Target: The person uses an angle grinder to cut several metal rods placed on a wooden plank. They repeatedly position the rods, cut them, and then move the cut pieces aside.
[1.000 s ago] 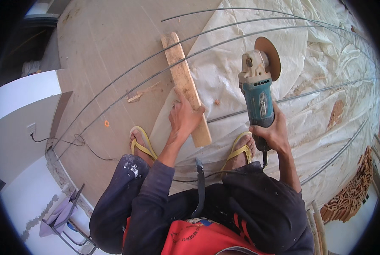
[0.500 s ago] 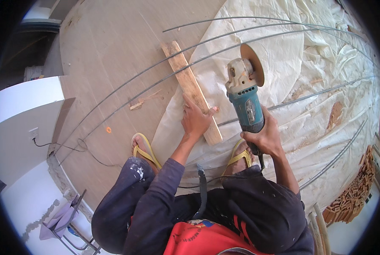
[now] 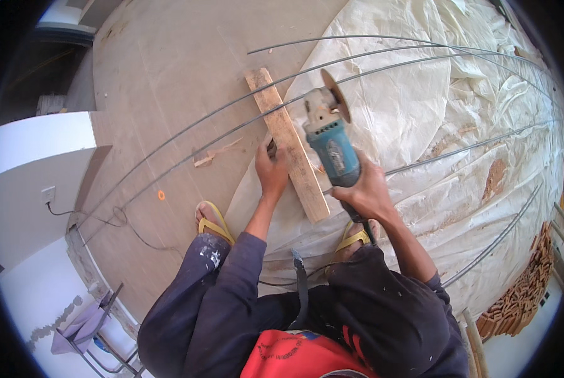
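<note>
My right hand (image 3: 367, 189) is wrapped round the body of a teal and grey angle grinder (image 3: 335, 148), tilted with its head away from me. Its thin brown disc (image 3: 337, 96) overlaps a long steel rod (image 3: 383, 68) in the picture; contact cannot be told. A wooden plank (image 3: 294, 160) lies slantwise on the floor, with two rods crossing over its far part. At the plank's left edge my left hand (image 3: 272, 170) has curled fingers, the thumb side against the wood. Its fingertips are partly hidden.
A creased whitish sheet (image 3: 414, 113) covers the floor at right. More rods (image 3: 493, 242) lie there, near stacked reddish-brown pieces (image 3: 518, 290). A cord (image 3: 146, 236) runs to a wall socket (image 3: 48, 194). Wood splinters (image 3: 209, 157) and an orange ring (image 3: 161, 195) lie left. A chair (image 3: 89, 327) stands lower left.
My left hand has moved off the plank's top to its left edge, and its fingers have curled. The grinder has swung left, its disc now nearer the plank and rods.
</note>
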The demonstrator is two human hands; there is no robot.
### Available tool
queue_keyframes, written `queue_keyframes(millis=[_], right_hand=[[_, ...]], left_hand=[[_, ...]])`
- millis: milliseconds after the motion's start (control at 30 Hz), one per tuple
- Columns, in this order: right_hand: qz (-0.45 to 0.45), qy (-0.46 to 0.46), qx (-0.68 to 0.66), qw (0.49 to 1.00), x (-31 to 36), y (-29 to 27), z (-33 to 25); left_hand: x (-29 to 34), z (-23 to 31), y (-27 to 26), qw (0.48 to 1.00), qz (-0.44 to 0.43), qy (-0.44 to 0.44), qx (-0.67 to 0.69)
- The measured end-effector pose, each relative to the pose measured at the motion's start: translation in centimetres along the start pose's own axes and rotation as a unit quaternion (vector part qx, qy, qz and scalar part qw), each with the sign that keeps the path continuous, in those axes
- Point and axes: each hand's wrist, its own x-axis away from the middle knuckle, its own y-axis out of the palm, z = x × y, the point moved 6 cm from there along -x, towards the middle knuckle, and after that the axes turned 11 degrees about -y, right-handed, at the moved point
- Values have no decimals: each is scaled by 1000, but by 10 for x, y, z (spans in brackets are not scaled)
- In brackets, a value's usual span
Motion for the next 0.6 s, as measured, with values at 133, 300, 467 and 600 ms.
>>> queue_keyframes(millis=[133,300,467,600], right_hand=[[17,-32,-29,999,-23,34,-8],[-15,-25,-18,999,-44,73,-4],[18,-81,17,996,-52,91,3],[-13,-63,8,998,-53,90,10]], left_hand=[[26,6,-7,1000,20,1,24],[24,22,-6,945,-155,-119,261],[29,25,-2,958,-234,-91,139],[33,37,3,957,-250,-78,122]])
